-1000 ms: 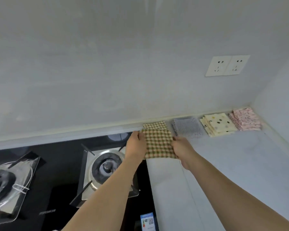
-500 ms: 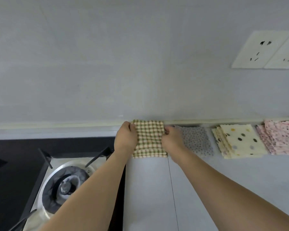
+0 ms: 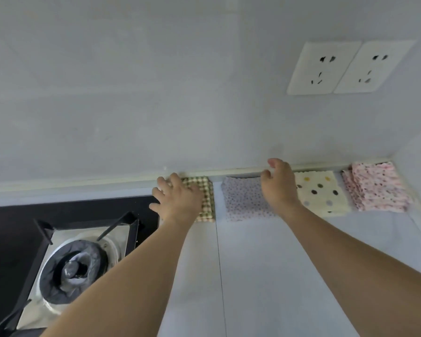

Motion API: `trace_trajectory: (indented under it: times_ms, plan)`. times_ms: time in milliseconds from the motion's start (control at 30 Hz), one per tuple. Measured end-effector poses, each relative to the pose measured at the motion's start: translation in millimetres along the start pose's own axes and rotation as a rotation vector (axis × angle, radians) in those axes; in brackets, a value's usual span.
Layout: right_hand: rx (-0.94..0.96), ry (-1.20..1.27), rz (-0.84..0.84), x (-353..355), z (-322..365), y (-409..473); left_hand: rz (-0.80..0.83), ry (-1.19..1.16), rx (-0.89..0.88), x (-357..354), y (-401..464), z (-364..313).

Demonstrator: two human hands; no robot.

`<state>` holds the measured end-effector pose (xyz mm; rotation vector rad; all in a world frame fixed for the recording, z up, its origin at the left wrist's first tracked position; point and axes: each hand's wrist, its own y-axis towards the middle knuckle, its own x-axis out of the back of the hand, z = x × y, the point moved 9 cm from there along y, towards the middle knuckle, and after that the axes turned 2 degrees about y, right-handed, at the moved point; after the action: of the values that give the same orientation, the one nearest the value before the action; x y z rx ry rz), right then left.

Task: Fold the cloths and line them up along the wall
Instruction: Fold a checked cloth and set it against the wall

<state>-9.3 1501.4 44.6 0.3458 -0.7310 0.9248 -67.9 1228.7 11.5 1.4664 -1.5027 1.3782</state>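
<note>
Several folded cloths lie in a row on the pale counter against the wall. From left to right they are a checked yellow-brown cloth, a grey speckled cloth, a cream cloth with coloured dots and a pink flowered cloth. My left hand lies flat on the checked cloth's left part with its fingers spread. My right hand hovers with relaxed fingers over the gap between the grey and cream cloths and holds nothing.
A black gas hob with a steel burner fills the counter's left side, close to the checked cloth. Two white wall sockets sit above the cloths. A side wall closes the counter at the right.
Both hands have let go of the checked cloth, which now lies against the wall. My left hand is flat on it and my right hand has moved right, over the grey cloth.
</note>
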Motion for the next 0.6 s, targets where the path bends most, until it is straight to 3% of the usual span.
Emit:
trace_trajectory:
  times_ms: [167, 300, 600]
  plan:
    - [-0.066, -0.26, -0.171, 65, -73, 34, 0.089, 0.09, 0.12, -26, -6, -10]
    - [-0.193, -0.408, -0.209, 96, -132, 44, 0.1, 0.109, 0.228, -46, -1, -8]
    - [-0.436, -0.442, -0.049, 111, -218, 69, 0.085, 0.105, 0.282, -79, -2, -19]
